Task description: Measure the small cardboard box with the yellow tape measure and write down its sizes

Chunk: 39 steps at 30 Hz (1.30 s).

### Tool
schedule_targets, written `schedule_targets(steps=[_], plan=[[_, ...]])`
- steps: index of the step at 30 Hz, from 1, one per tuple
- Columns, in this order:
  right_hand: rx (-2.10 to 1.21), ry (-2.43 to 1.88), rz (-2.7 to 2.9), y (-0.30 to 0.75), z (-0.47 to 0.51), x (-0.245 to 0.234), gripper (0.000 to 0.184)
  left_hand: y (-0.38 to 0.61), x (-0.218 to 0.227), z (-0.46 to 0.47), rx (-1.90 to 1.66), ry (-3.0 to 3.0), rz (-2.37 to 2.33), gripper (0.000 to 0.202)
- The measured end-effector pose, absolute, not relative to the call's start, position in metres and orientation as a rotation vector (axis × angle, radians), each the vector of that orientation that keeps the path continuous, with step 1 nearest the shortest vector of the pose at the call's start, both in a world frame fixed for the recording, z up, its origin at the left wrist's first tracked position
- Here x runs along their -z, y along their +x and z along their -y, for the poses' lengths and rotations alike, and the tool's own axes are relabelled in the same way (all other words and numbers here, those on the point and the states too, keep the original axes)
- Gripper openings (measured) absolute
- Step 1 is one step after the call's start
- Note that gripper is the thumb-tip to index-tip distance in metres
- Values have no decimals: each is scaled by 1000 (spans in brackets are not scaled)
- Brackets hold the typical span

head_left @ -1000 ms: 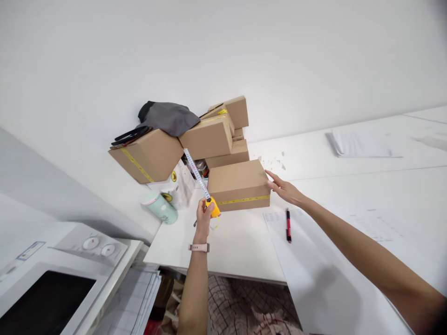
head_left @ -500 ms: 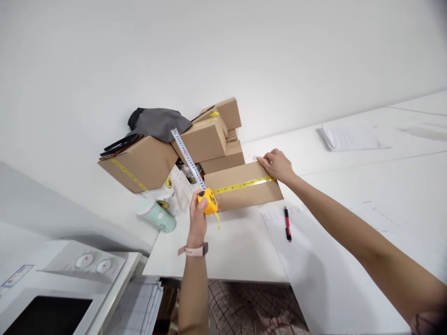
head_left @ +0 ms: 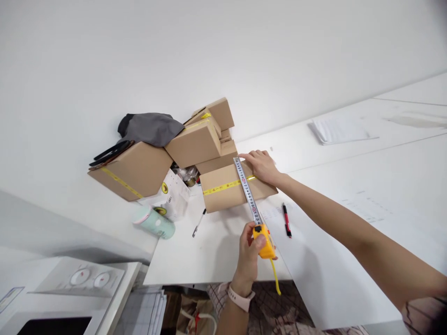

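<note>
My left hand (head_left: 249, 251) grips a yellow tape measure (head_left: 264, 241) near the table's front edge. Its blade (head_left: 246, 190) runs up and across the top of a brown cardboard box (head_left: 223, 195) sealed with yellow tape. My right hand (head_left: 261, 165) lies on the box's far right end with fingers curled, pressing the blade's tip onto the far edge. The box lies flat on the white table (head_left: 216, 246).
Behind the box is a pile of several cardboard boxes (head_left: 190, 142) with a grey cloth (head_left: 150, 128) on top. A mint bottle (head_left: 153, 222) lies at the left, a black pen (head_left: 198, 223) beside it, a red pen (head_left: 285, 219) on a sheet at the right. Stacked papers (head_left: 337, 130) lie far right.
My left hand has carried the tape measure from the box's left end toward me and rightward. The blade now lies across the box. My right hand moved onto the blade's tip.
</note>
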State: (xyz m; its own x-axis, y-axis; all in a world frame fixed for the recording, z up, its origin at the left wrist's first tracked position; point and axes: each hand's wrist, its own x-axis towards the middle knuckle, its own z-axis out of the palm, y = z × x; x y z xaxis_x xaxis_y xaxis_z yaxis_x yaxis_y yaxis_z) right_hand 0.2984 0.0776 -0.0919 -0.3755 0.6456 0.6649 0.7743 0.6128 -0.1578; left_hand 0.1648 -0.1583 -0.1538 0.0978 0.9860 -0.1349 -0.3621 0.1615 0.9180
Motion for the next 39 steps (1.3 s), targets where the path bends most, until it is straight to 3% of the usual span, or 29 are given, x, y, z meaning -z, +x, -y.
schedule_targets(steps=[23, 33, 39], plan=[[189, -1049, 2203, 301, -83, 97, 51, 172, 191, 167, -1174, 1045, -1077, 58], [124, -1177, 2053, 300, -70, 94, 47, 161, 180, 179, -1176, 923, -1001, 67], [181, -1154, 1937, 291, -32, 122, 49, 138, 168, 203, -1305, 939, -1091, 75]])
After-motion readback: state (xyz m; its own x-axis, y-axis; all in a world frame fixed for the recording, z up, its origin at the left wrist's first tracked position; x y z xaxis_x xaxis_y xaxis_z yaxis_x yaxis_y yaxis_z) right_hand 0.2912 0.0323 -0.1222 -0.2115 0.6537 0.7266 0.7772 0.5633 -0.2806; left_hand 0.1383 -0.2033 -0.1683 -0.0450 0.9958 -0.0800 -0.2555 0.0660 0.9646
